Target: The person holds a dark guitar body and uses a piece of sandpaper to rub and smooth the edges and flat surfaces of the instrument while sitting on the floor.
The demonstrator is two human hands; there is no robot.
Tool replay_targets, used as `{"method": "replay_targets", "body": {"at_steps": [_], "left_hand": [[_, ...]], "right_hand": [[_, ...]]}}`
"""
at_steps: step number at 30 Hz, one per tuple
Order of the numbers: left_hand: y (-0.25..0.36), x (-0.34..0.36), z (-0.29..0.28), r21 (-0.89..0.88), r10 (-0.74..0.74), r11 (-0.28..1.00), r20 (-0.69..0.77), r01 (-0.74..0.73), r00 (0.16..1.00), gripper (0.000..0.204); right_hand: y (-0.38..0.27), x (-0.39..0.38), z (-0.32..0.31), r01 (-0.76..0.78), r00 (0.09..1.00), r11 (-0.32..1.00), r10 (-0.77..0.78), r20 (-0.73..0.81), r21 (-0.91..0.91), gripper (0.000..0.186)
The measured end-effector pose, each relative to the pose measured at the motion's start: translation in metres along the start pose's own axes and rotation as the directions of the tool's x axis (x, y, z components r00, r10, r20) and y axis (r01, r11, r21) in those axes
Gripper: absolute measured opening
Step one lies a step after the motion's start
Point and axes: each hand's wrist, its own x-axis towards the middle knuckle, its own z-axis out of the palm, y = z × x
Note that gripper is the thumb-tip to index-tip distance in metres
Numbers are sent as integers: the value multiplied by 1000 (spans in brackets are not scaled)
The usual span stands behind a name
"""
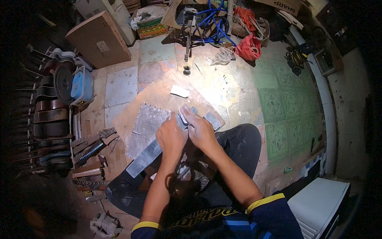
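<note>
Grey strip slants from the left thigh to the hands, lower end free. Left hand closed round it, presumably for steadiness; right hand pinches a white piece close by. Knuckles hide the strip's upper end; white piece's contact unclear. Brown board beyond, partly covered by a grey sheet.

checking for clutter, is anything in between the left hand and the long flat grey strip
Nothing visible: the long flat grey strip runs out from under the left hand, with no other object showing between them; whether they touch there is hidden.
</note>
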Motion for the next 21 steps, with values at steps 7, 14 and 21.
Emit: {"method": "replay_targets", "body": {"at_steps": [7, 14, 21], "left_hand": [[5, -6, 1, 40, -21, 999, 2, 21, 1000, 41], [5, -3, 2, 77, -54, 996, 38, 51, 998, 48], [-10, 26, -12, 141, -95, 987, 120, 78, 988, 71]], "right_hand": [[-6, -7, -10, -99, 994, 995, 97, 52, 28, 64], [-4, -22, -6, -107, 992, 994, 108, 65, -15, 65], [10, -66, -12, -131, 978, 959, 85, 188, 252, 58]]}}
